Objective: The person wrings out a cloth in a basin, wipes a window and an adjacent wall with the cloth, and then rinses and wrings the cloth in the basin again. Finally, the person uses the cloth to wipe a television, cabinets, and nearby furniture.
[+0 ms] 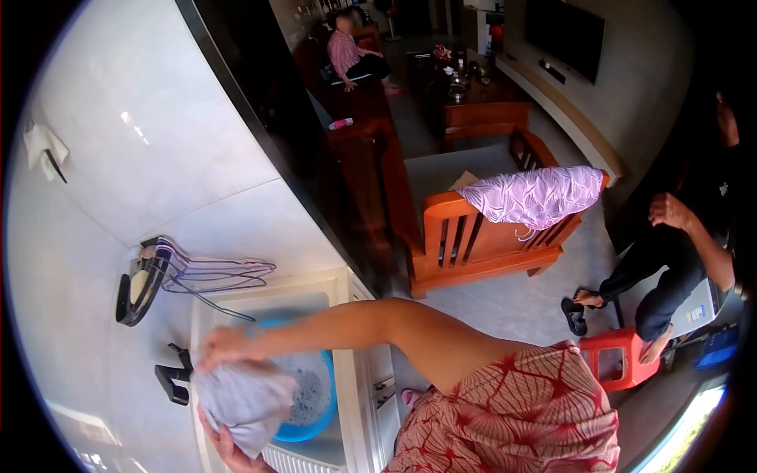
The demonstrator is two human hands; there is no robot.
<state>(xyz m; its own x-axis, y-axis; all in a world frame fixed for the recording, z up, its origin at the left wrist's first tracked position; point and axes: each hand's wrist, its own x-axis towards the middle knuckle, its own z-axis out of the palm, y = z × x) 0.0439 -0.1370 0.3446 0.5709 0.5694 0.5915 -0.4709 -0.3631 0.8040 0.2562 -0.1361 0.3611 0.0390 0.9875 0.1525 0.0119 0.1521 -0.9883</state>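
Low and left of centre in the frame, a white rectangular sink (pixel 352 378) carries a round blue plastic basin (pixel 330 396) of foamy, greyish water (pixel 313 388).

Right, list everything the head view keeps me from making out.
All in the head view:
1. Right hand: motion blur smears its exact finger positions.
2. Left hand: partly covered by the pale cloth; the bottom edge cuts off its arm.
3. Blue basin: suds veil whatever may lie underneath.
4. Coffee table: several items on it are too small to identify.
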